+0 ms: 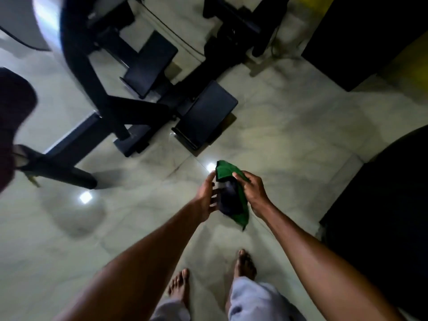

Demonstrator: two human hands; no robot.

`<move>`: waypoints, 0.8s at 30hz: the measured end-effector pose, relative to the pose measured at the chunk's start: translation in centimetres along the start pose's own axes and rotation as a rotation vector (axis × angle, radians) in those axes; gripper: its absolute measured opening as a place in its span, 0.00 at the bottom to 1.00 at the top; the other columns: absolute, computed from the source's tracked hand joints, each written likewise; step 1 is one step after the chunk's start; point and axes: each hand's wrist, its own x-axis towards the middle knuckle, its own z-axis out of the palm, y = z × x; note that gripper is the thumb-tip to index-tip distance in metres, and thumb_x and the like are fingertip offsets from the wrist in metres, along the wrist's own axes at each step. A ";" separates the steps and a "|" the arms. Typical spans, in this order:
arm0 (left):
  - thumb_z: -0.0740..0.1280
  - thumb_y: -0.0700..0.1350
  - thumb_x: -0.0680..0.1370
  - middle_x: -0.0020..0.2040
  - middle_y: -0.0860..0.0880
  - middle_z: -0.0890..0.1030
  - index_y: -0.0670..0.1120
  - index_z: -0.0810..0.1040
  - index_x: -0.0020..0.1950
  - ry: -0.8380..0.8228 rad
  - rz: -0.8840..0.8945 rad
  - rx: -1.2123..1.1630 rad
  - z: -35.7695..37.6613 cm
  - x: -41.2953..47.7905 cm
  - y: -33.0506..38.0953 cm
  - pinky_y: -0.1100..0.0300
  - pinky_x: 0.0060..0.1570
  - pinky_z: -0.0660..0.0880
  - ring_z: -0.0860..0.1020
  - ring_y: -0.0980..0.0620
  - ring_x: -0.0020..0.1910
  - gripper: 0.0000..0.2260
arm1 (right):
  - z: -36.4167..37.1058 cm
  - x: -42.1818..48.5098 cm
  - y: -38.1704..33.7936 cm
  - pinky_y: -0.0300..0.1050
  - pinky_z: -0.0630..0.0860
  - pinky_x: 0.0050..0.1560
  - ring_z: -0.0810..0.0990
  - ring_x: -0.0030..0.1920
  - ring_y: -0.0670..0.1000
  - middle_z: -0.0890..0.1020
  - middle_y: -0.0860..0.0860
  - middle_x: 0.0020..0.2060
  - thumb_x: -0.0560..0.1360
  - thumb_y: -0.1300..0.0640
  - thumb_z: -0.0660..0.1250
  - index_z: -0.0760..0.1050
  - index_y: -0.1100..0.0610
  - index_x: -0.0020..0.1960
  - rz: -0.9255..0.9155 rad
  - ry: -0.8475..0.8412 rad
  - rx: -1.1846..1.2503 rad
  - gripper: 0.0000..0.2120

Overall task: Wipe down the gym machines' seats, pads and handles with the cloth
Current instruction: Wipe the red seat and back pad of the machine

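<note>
Right, head view only, looking down: both arms reach fwd over the floor (301, 140), pale marbled tiles w/ two bright light spots. The cloth (228, 170), green w/ a dark navy side bunched in the middle, is up in the air in front of the person, above the floor and well apart from any machine. The right hand (251, 188) pinches it, thumb pressed on the green top part, fingers curled behind. The left hand (206, 196) is spread, fingers fairly straight against the dark side, thumb up; it touches the cloth but doesn't wrap round it. A low green corner dangles under the right wrist. Ahead, upper left, stands the machine (111, 107): black steel frame, blurred, w/ two flat black plates (206, 112) near its base, one beyond the other. A maroon pad (14, 107) sits at the far left edge, also blurred. A big dark rounded shape (382, 205) fills the right side; can't tell what it is. At the bottom, bare feet (245, 265) stand on the tiles, w/ light trousers (254, 302) above them.
</note>
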 end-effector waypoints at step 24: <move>0.63 0.48 0.77 0.54 0.38 0.83 0.38 0.80 0.58 -0.364 0.412 -0.439 -12.7 -53.0 13.1 0.47 0.60 0.76 0.82 0.40 0.50 0.17 | 10.0 -40.1 -33.3 0.72 0.60 0.72 0.69 0.73 0.57 0.73 0.45 0.69 0.76 0.26 0.54 0.69 0.41 0.74 0.108 -0.390 0.406 0.32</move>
